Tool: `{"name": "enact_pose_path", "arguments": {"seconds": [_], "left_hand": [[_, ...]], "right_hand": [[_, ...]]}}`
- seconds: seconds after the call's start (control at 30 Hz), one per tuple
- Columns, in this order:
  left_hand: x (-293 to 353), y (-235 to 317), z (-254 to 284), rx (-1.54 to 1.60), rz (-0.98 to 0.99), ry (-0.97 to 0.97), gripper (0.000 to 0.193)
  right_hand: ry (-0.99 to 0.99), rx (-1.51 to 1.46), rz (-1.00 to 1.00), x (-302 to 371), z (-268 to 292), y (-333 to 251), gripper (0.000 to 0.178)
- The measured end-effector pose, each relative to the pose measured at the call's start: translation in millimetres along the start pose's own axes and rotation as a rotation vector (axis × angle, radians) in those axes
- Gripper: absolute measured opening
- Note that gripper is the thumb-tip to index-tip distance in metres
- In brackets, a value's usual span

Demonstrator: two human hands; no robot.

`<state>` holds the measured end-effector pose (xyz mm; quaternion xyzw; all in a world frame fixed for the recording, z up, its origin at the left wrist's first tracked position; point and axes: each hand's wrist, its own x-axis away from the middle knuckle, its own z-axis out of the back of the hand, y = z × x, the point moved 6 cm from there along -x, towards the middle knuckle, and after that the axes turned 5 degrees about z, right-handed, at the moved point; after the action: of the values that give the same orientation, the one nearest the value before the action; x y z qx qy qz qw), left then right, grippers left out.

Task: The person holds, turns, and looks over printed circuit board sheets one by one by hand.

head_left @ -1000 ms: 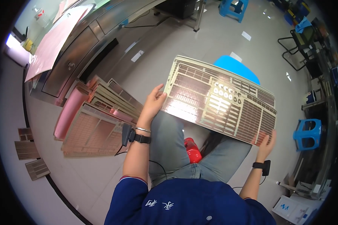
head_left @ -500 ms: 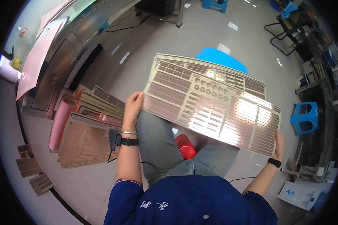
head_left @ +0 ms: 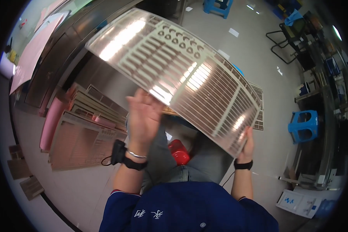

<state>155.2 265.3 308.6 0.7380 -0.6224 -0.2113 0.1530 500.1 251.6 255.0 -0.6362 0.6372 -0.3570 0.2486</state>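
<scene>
A large, thin copper-coloured circuit board panel (head_left: 216, 94) with rows of etched shapes is raised and tilted in front of me. My right hand (head_left: 246, 145) grips its near right corner, thumb on top. My left hand (head_left: 145, 118) is at the middle of the near edge, palm showing and fingers spread; it is slightly blurred, and the sheet hides some fingertips. Beyond the right edge shows part of a second patterned panel (head_left: 260, 106), mostly covered by the raised one. A bit of a blue surface (head_left: 237, 70) peeks out beyond the far edge.
On my left, several similar panels (head_left: 85, 143) lean in a stack beside a pink roll (head_left: 54, 120). A metal cabinet (head_left: 46, 71) stands behind them. Between my legs is a red object (head_left: 178, 152). To the right are a blue stool (head_left: 303, 125) and crowded shelving (head_left: 328, 89).
The top panel has been lifted and swung up to the left, off the panel beneath. My left hand left its left corner and moved to the near edge; my right hand moved inward with its corner.
</scene>
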Motion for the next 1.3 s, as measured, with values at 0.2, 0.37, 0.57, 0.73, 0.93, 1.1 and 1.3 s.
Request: {"name": "enact_pose_path", "arguments": {"seconds": [0.2,0.37,0.57,0.73,0.93,1.1,1.3], "left_hand": [[21,-8,-22,-0.202,-0.048,0.333,0.038],[21,13,6,-0.346,-0.051,0.329,0.037],[20,17,16,-0.365,0.02,0.349,0.036],[19,25,8,-0.261,0.0,0.322,0.026],[21,26,11,-0.25,0.047,0.215,0.027],[23,-4,0,-0.236,0.273,0.066,0.039],[31,-21,-20,-0.177,0.463,-0.101,0.055]], "right_hand": [[-0.213,0.056,-0.203,40,-55,51,0.027],[-0.146,0.182,-0.017,26,-61,11,0.028],[-0.255,0.493,0.062,22,-54,0,0.02],[-0.316,0.485,0.031,31,-65,3,0.019],[-0.479,0.46,-0.028,25,-59,2,0.037],[-0.272,0.04,-0.078,-11,-83,4,0.043],[-0.361,0.004,-0.016,-49,-82,-14,0.033]]}}
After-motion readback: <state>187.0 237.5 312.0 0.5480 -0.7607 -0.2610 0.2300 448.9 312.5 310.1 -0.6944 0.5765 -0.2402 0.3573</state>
